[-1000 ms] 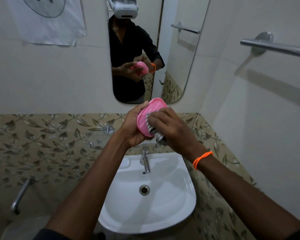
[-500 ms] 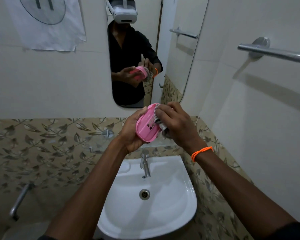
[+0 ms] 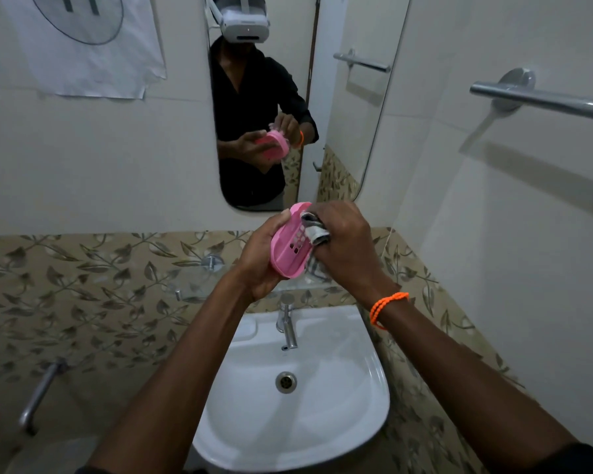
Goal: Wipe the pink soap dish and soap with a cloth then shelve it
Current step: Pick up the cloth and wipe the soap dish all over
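Note:
The pink soap dish (image 3: 286,253) is held up on edge above the basin, its slotted inner face turned toward me. My left hand (image 3: 259,258) grips it from the left and behind. My right hand (image 3: 344,246) is closed on a grey and white cloth (image 3: 315,230), pressed against the dish's upper right inner side. Part of the cloth hangs below the dish. No soap is visible.
A white basin (image 3: 339,415) with a chrome tap (image 3: 287,325) sits below my hands. A small glass shelf (image 3: 192,283) is mounted on the leaf-patterned tiles above the tap. A mirror (image 3: 254,104) faces me, and a steel towel bar (image 3: 541,97) runs along the right wall.
The dish has turned from showing its underside to showing its slotted inside. My right hand has shifted the cloth from the lower part toward the upper right edge.

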